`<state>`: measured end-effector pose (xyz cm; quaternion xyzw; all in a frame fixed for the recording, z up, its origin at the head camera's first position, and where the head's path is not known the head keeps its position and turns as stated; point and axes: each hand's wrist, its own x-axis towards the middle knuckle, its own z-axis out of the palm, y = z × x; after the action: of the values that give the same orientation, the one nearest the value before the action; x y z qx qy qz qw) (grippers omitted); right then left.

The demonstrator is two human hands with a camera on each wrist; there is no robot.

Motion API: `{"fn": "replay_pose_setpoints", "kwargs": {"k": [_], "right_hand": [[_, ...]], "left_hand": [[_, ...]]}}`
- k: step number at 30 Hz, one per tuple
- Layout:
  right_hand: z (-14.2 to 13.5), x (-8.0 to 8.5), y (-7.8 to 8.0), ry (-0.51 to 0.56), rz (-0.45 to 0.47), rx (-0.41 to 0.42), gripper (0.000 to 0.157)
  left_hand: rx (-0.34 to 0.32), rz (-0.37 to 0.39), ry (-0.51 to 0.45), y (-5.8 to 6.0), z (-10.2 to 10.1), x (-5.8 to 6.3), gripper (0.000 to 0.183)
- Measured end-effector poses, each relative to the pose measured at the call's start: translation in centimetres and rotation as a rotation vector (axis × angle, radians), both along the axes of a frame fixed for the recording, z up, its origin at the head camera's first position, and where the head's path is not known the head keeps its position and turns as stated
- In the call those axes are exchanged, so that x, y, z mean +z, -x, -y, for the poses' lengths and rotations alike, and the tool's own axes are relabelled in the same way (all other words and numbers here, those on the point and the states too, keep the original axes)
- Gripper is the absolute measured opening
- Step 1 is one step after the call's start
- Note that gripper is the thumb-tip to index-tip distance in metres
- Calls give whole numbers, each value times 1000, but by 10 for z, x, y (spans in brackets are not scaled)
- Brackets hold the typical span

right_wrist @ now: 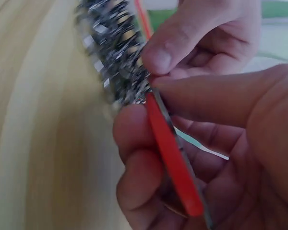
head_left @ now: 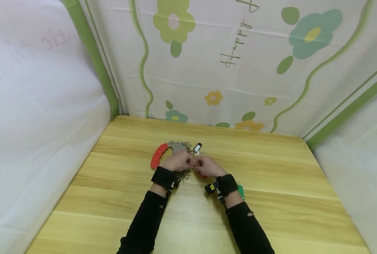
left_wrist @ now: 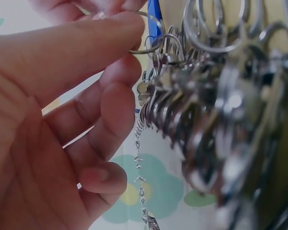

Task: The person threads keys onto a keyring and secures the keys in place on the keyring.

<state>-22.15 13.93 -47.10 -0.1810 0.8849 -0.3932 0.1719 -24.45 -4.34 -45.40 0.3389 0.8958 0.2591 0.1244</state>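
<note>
My left hand (head_left: 178, 161) pinches a metal split ring (left_wrist: 157, 47) between thumb and forefinger. A dense bunch of metal rings (left_wrist: 225, 105) hangs beside those fingers. My right hand (head_left: 211, 167) holds a flat red tag (right_wrist: 173, 153) with a dark edge. The fingertips of both hands meet at the tag's upper end in the right wrist view. On the table to the left of my left hand lies a curved holder with a red grip (head_left: 158, 156) and a grey metal part (head_left: 175, 146), with many rings about it.
A white and black key tag (head_left: 197, 148) lies just beyond the hands. Behind the right wrist a green tag (head_left: 241, 191) shows partly. The wooden table (head_left: 271, 158) meets a printed cloth wall (head_left: 188, 70) at the back, with white cloth on both sides.
</note>
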Motion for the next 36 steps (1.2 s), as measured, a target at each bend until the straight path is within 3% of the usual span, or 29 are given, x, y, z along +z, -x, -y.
{"fn": "replay_pose_setpoints", "kwargs": {"k": [3, 12, 16, 22, 31, 36], "right_hand": [[-1, 1, 0, -56, -2, 16, 4], [-1, 6, 5, -176, -76, 98, 4], [-3, 7, 8, -211, -177, 188, 3], [-9, 3, 15, -252, -307, 289, 3], [-15, 1, 14, -323, -319, 268, 6], [-18, 6, 10, -338, -385, 277, 6]], "left_hand": [[-3, 13, 4, -1, 0, -1, 10], [4, 5, -11, -7, 2, 3, 12], [-4, 17, -32, -9, 9, 7, 24], [-35, -48, 48, -10, 25, 11, 34], [-100, -87, 176, -9, 33, 12, 26], [-90, -125, 230, -5, 36, 11, 22]]}}
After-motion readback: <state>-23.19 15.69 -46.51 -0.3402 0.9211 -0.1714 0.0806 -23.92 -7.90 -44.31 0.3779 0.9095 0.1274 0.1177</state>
